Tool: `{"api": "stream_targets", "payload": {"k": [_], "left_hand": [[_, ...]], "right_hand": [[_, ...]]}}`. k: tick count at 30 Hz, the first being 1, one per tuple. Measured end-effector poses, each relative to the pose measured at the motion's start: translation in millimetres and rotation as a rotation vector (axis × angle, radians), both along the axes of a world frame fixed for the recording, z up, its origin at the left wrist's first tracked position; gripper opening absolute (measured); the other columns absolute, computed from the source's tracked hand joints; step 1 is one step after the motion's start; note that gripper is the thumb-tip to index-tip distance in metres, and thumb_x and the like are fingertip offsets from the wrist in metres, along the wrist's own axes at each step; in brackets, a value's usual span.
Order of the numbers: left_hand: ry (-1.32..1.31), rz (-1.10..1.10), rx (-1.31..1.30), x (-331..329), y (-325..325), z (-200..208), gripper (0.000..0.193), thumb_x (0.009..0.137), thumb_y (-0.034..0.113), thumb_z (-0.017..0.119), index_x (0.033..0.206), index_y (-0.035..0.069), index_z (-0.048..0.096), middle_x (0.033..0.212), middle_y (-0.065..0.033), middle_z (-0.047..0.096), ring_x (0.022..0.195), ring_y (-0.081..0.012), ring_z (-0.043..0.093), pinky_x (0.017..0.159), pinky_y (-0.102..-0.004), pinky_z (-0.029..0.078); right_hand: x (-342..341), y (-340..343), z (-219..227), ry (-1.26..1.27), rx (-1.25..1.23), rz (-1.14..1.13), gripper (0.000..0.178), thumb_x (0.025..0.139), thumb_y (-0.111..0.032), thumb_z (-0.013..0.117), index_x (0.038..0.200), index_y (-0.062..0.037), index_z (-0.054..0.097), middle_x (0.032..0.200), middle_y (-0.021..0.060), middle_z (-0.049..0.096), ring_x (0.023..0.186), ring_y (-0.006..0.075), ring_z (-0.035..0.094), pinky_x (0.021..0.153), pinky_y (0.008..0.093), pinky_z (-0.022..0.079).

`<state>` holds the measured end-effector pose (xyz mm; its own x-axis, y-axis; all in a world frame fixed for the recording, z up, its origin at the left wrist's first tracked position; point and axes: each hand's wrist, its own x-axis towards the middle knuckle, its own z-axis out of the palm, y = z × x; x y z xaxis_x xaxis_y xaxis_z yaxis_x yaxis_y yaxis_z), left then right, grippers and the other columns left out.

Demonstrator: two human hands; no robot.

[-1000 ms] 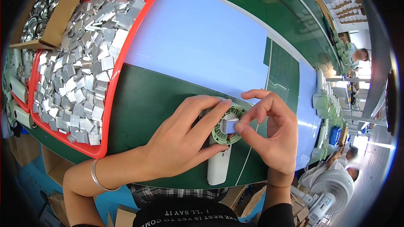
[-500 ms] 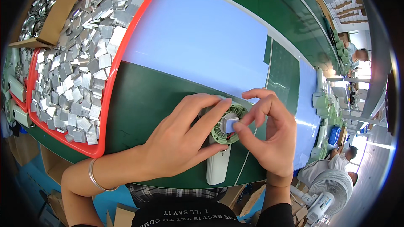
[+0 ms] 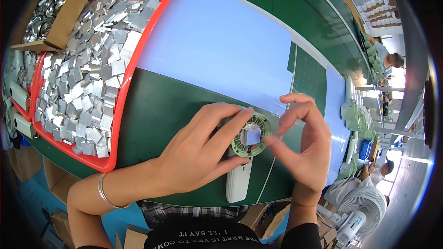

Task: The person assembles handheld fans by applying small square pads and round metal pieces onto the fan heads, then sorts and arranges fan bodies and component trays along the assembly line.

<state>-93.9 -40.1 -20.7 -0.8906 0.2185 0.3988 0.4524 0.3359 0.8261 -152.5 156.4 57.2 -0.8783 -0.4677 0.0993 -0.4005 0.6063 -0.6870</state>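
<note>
My left hand (image 3: 196, 150) is closed round a green round slotted housing (image 3: 264, 146), fingers on its far side and thumb on its near side. A pale handle (image 3: 238, 185) extends from the housing toward me and lies on the green table. In the housing's centre sits a metal block with a small blue square pad (image 3: 253, 137) on its face; a bit of red wire shows just below it. My right hand (image 3: 302, 152) hovers just right of the housing, thumb and fingers apart, with nothing seen between them.
A red tray (image 3: 121, 99) of small silver metal plates stands at the left. Behind it is a cardboard box (image 3: 76, 11) of metal rings. A blue sheet (image 3: 217, 41) covers part of the table. At right are green housings (image 3: 353, 115), a white fan (image 3: 362, 207) and other people.
My right hand has drawn back to the right from the blue pad, and its fingers have spread. The pad now lies uncovered in the housing. My left hand keeps its hold.
</note>
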Motion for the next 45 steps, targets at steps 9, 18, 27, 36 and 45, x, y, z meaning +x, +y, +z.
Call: {"api": "stream_targets", "payload": {"k": [9,18,27,36,45], "left_hand": [[-0.011,-0.008,0.018,0.4,0.5,-0.8,0.078,0.065,0.013,0.087,0.133,-0.003,0.051,0.122,-0.0182,0.052,0.105,-0.0324,0.056,0.088,-0.0396,0.049],[-0.005,-0.008,0.017,0.9,2.2,-2.0,0.077,0.066,0.012,0.087,0.133,-0.003,0.051,0.122,-0.0177,0.052,0.105,-0.0316,0.056,0.087,-0.0388,0.050],[0.014,-0.005,-0.005,-1.5,0.7,3.9,0.077,0.067,0.014,0.086,0.134,-0.003,0.051,0.123,-0.0175,0.051,0.106,-0.0318,0.056,0.089,-0.0384,0.050],[-0.031,-0.012,-0.042,4.2,-3.5,0.1,0.075,0.073,0.024,0.085,0.134,-0.003,0.049,0.124,-0.0177,0.050,0.111,-0.0319,0.054,0.094,-0.0380,0.047],[-0.009,-0.014,-0.091,5.8,0.6,1.7,0.078,0.077,0.027,0.082,0.138,-0.002,0.044,0.125,-0.0172,0.049,0.112,-0.0303,0.054,0.095,-0.0368,0.047]], "right_hand": [[-34.3,26.4,-13.5,0.097,-0.021,-0.105,0.013,0.078,-0.001,0.069,0.089,0.0006,0.063,0.091,0.0098,0.066,0.104,0.0278,0.060,0.091,0.0360,0.046],[-28.6,24.1,-6.5,-0.024,0.039,-0.060,0.011,0.081,0.000,0.068,0.091,-0.0002,0.065,0.093,0.0050,0.065,0.116,0.0234,0.053,0.099,0.0348,0.037],[-27.0,20.1,-0.3,0.024,0.066,-0.021,0.014,0.077,0.001,0.069,0.090,-0.0011,0.065,0.089,0.0058,0.066,0.114,0.0265,0.055,0.099,0.0370,0.039],[-20.8,12.3,1.5,0.113,0.124,0.068,0.015,0.074,-0.005,0.074,0.087,-0.0033,0.066,0.093,0.0084,0.069,0.109,0.0313,0.060,0.095,0.0411,0.044],[-3.3,7.8,1.7,0.092,0.018,0.246,0.060,0.074,-0.016,0.081,0.126,-0.0044,0.055,0.124,0.0149,0.060,0.115,0.0331,0.057,0.098,0.0397,0.044]]}}
